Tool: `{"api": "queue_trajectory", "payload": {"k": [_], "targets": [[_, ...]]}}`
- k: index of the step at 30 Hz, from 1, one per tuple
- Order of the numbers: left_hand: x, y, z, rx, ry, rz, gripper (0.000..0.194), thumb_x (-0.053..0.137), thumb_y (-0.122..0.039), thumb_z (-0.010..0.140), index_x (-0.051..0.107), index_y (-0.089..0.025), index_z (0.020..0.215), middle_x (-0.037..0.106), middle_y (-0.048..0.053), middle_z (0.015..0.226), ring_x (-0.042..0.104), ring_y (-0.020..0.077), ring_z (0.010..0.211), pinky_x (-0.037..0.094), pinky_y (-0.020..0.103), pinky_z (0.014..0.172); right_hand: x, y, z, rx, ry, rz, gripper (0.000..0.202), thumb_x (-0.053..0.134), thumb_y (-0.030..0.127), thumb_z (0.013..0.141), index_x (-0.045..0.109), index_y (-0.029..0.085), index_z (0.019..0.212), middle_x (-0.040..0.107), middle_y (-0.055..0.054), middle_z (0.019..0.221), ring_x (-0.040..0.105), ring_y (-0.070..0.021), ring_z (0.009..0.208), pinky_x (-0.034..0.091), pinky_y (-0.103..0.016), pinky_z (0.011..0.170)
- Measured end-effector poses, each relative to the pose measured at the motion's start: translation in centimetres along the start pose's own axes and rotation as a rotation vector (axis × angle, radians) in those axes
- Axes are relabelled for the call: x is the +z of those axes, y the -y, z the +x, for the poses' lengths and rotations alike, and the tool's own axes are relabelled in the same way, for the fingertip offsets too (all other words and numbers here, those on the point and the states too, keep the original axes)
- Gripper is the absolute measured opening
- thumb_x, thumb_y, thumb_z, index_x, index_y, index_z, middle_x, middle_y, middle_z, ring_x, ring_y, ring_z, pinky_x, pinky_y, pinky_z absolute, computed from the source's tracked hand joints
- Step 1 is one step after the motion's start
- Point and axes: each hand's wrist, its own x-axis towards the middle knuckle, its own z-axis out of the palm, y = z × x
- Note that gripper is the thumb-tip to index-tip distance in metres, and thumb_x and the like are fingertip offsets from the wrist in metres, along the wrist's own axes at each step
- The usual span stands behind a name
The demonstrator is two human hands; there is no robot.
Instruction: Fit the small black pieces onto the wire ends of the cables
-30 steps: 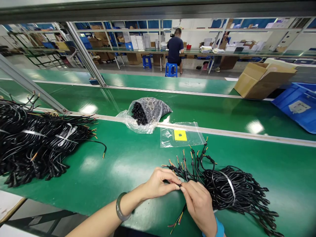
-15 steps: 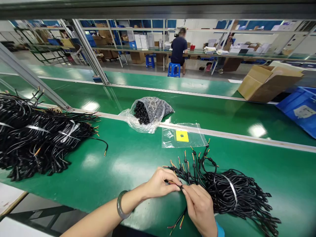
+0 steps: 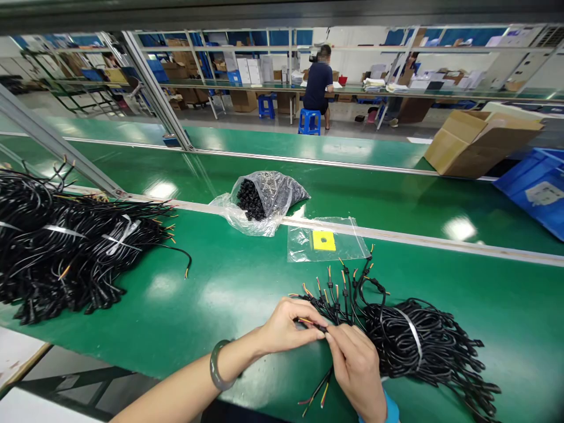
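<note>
My left hand [image 3: 291, 325] pinches a black cable end [image 3: 311, 322] with thin coloured wires showing. Right beside it, the fingers of my right hand [image 3: 356, 361] close on the same cable, and the two hands' fingertips nearly meet. A tied bundle of black cables [image 3: 434, 338] lies to the right, its stripped ends fanned out behind my hands, several with small black pieces on them. Below my hands, more loose wire ends [image 3: 315, 396] stick out over the green table [image 3: 185, 335].
On the left lies a large pile of black cables [image 3: 57, 247]. An open plastic bag of black parts [image 3: 251, 200] and a clear bag with a yellow piece [image 3: 324, 240] lie ahead. Farther right stand a cardboard box [image 3: 476, 144] and blue bin [image 3: 540, 191]. A person [image 3: 318, 85] sits beyond.
Both hands keep nearly the same place and grip on the cable. The left fingers have shifted very slightly to the right along it. The view has tilted a little.
</note>
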Motion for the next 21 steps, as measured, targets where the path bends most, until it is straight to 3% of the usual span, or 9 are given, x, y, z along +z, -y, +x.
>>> {"api": "queue_trajectory", "payload": {"k": [4, 7, 11, 15, 18, 21], "targets": [[0.4, 0.0, 0.0, -0.13, -0.062, -0.253, 0.038, 0.078, -0.021, 0.067, 0.06, -0.012, 0.099, 0.069, 0.007, 0.082, 0.067, 0.0135, 0.073, 0.054, 0.022, 0.068, -0.1, 0.1, 0.1, 0.032, -0.017, 0.02, 0.018, 0.045, 0.014, 0.092, 0.061, 0.016, 0.099, 0.06, -0.003, 0.072, 0.056, -0.0144, 0.064, 0.041, -0.028, 0.059], [0.6, 0.0, 0.0, -0.16, -0.057, -0.357, 0.041, 0.08, -0.018, 0.065, 0.053, -0.013, 0.096, 0.068, 0.005, 0.081, 0.066, 0.0125, 0.073, 0.054, 0.021, 0.068, -0.2, 0.1, 0.2, 0.028, -0.013, 0.034, 0.015, 0.045, 0.014, 0.092, 0.06, 0.016, 0.095, 0.06, -0.004, 0.072, 0.055, -0.0147, 0.064, 0.041, -0.028, 0.058], [0.4, 0.3, 0.1, -0.145, -0.041, -0.351, 0.041, 0.08, -0.019, 0.066, 0.053, -0.014, 0.096, 0.067, 0.006, 0.083, 0.066, 0.0134, 0.076, 0.054, 0.023, 0.069, -0.3, 0.2, 0.3, 0.027, -0.022, 0.023, 0.014, 0.046, 0.014, 0.091, 0.06, 0.017, 0.092, 0.061, -0.004, 0.073, 0.056, -0.0147, 0.065, 0.043, -0.028, 0.06], [-0.2, 0.6, 0.1, -0.072, -0.029, -0.309, 0.059, 0.084, -0.026, 0.06, 0.054, -0.014, 0.109, 0.065, 0.01, 0.097, 0.063, 0.015, 0.082, 0.054, 0.026, 0.071, -0.2, 0.2, 0.3, 0.012, -0.072, -0.002, 0.013, 0.048, 0.015, 0.091, 0.06, 0.016, 0.094, 0.062, -0.005, 0.074, 0.058, -0.0153, 0.066, 0.045, -0.029, 0.061], [-1.0, 0.8, 0.8, -0.052, -0.157, -0.32, 0.053, 0.079, -0.039, 0.067, 0.055, -0.013, 0.106, 0.065, 0.01, 0.094, 0.06, 0.0123, 0.074, 0.052, 0.023, 0.065, 0.1, -0.2, 0.1, -0.027, -0.126, -0.008, 0.011, 0.05, 0.017, 0.09, 0.06, 0.016, 0.096, 0.063, -0.005, 0.076, 0.06, -0.0157, 0.067, 0.047, -0.029, 0.063], [-3.5, 1.2, 2.6, -0.093, -0.447, -0.213, 0.036, 0.059, -0.045, 0.083, 0.056, -0.013, 0.099, 0.064, 0.006, 0.082, 0.056, 0.0103, 0.063, 0.05, 0.021, 0.056, 0.4, -0.8, -0.2, -0.062, -0.147, -0.003, 0.012, 0.051, 0.019, 0.091, 0.06, 0.016, 0.099, 0.063, -0.007, 0.081, 0.061, -0.0161, 0.072, 0.049, -0.029, 0.068]]}}
